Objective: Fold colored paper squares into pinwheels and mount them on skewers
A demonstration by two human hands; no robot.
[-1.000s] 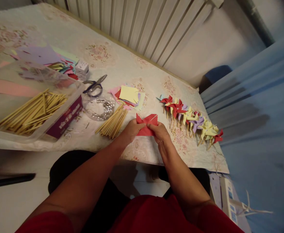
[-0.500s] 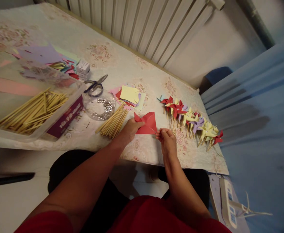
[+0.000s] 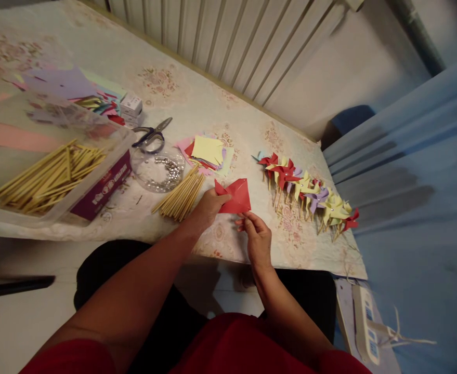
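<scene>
A red paper square, with slits and a folded-in corner, is pinched between the thumb and fingers of my left hand. My right hand sits just below the paper's lower right edge. Its fingers are curled together, with the tips close to that edge; whether they pinch something small cannot be made out. Left of my left hand lies a bundle of thin wooden sticks. Behind it is a stack of coloured paper squares, a yellow one on top.
Finished paper pinwheels on sticks lie in a row at right. At left are a round clear dish of metal fasteners, scissors, small white boxes and a clear plastic bin with sticks. A power strip lies lower right.
My right hand has moved left, from the paper's right corner to below its lower edge. My left hand still holds the red paper, nearly in place.
</scene>
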